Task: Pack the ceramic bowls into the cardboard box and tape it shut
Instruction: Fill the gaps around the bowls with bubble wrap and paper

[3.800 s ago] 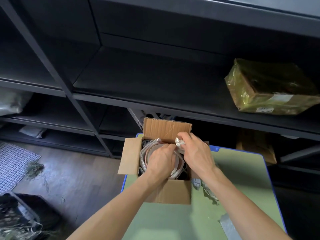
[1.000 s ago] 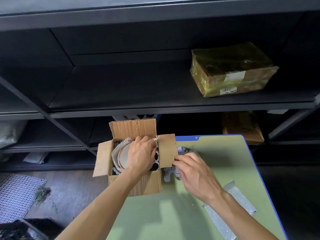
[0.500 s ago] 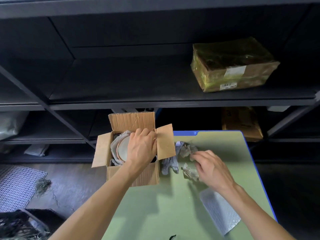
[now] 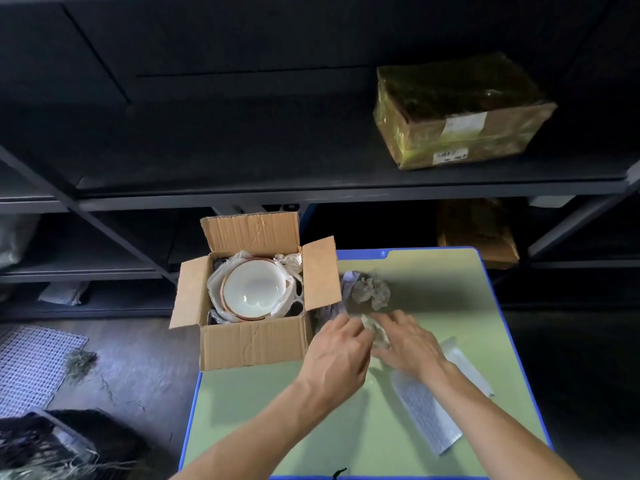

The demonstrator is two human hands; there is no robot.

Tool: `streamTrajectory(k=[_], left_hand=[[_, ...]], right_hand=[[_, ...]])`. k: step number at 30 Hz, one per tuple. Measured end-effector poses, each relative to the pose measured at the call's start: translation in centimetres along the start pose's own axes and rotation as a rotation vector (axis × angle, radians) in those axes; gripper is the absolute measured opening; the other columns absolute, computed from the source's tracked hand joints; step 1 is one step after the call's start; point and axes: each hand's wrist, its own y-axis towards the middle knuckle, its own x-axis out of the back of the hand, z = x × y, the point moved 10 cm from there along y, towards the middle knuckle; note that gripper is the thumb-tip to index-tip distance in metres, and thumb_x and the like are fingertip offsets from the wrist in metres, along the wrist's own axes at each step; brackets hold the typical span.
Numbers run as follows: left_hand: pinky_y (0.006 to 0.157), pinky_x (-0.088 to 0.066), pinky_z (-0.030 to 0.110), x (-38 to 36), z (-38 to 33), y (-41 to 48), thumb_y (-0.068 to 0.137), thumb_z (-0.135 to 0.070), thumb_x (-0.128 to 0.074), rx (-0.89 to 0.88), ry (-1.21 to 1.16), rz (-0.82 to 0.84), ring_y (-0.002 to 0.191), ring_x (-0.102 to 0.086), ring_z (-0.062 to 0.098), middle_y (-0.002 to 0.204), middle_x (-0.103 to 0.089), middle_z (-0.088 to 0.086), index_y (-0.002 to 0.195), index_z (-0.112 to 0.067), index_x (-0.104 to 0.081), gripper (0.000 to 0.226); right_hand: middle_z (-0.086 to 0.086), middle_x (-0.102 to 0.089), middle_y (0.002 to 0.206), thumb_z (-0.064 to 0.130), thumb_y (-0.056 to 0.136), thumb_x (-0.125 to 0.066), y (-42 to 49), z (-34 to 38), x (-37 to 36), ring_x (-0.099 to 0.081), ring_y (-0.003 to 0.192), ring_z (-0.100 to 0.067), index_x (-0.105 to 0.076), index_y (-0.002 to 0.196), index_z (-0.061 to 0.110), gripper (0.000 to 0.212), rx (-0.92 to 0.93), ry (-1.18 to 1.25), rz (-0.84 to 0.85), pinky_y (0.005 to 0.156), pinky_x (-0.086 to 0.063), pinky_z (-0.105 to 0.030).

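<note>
The white bowl (image 4: 254, 292) is being ringed by a copper-brown rim; the cardboard box (image 4: 254, 344) is being shown plain brown; the green worktop (image 4: 450, 299) is being edged in blue.

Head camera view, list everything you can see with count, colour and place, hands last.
open cardboard box: one, brown, table's far left corner
round ceramic bowl: one, white with reddish rim, inside the box
wrapping paper: white, around the bowl
crumpled paper wads: several, grey, table right of box
bubble-wrap sheet: one, pale, table's right side
table: one, green, blue edge
plastic-wrapped parcel: one, yellowish, upper shelf
cardboard parcel: one, brown, lower shelf
metal shelving: dark, behind
mesh mat: one, white, floor left
left hand: on a paper wad, grip unclear
right hand: same wad, grip unclear
</note>
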Motion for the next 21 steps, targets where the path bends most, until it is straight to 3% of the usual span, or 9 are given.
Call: streamTrajectory(k=[3,5,8,10,14,18,21], left_hand=[[0.066,-0.049,0.035,-1.6,0.6,-1.2,0.087,-0.018,-0.055,0.049,-0.011,0.091,0.078,-0.052,0.022,0.084,-0.056,-0.001,0.085,-0.019,-0.061,0.007],[0.065,-0.051,0.031,-2.1,1.1,-2.0,0.087,-0.018,-0.057,0.084,-0.011,0.121,0.078,-0.055,0.020,0.086,-0.058,-0.001,0.088,-0.019,-0.065,0.008],[0.076,-0.053,0.038,-2.7,2.1,-2.7,0.093,-0.019,-0.050,0.151,-0.059,0.162,0.086,-0.058,0.025,0.096,-0.058,0.005,0.102,-0.014,-0.064,0.017],[0.083,-0.050,0.036,-2.5,2.3,-3.0,0.097,-0.021,-0.046,0.196,-0.104,0.173,0.095,-0.057,0.026,0.108,-0.055,0.007,0.120,-0.012,-0.057,0.027],[0.079,-0.047,0.033,-0.5,1.5,-2.8,0.101,-0.030,-0.044,0.202,-0.202,0.090,0.096,-0.056,0.024,0.120,-0.048,0.003,0.147,-0.019,-0.030,0.050],[0.073,-0.050,0.035,2.1,0.5,-2.5,0.103,-0.040,-0.042,0.132,-0.307,-0.022,0.093,-0.060,0.021,0.112,-0.052,-0.003,0.138,-0.027,-0.037,0.037],[0.068,-0.050,0.038,4.7,1.1,-2.9,0.104,-0.038,-0.042,0.108,-0.314,-0.130,0.087,-0.060,0.020,0.102,-0.057,-0.003,0.125,-0.023,-0.048,0.027]], right_hand=[[-0.003,-0.046,0.123,0.050,0.089,-0.059,0.9,0.9,-1.4,-0.049,0.118,-0.027,-0.036,0.140,0.035,0.058,-0.013,-0.016,-0.019,0.085,-0.050,-0.038],[-0.003,-0.049,0.118,0.040,0.093,-0.053,1.3,1.2,-2.2,-0.052,0.116,-0.027,-0.044,0.132,0.028,0.042,-0.024,-0.035,-0.038,0.082,-0.052,-0.039],[-0.003,-0.052,0.108,0.023,0.095,-0.048,0.7,1.5,-2.1,-0.055,0.109,-0.026,-0.050,0.121,0.023,0.026,-0.001,-0.023,-0.070,0.078,-0.050,-0.039],[-0.001,-0.053,0.106,0.028,0.094,-0.045,-0.4,1.8,-1.0,-0.055,0.108,-0.023,-0.053,0.119,0.022,0.027,0.057,0.047,-0.093,0.079,-0.047,-0.037],[0.007,-0.058,0.109,0.029,0.093,-0.056,-3.5,3.3,3.1,-0.052,0.111,-0.017,-0.052,0.126,0.024,0.034,0.219,0.119,-0.137,0.081,-0.041,-0.029],[0.014,-0.054,0.100,0.032,0.093,-0.060,-6.5,6.1,7.5,-0.049,0.105,-0.013,-0.046,0.116,0.023,0.028,0.326,0.156,-0.165,0.079,-0.042,-0.030],[0.012,-0.056,0.101,0.035,0.094,-0.060,-7.6,7.5,9.9,-0.049,0.103,-0.007,-0.047,0.115,0.028,0.025,0.336,0.209,-0.190,0.081,-0.044,-0.029]])
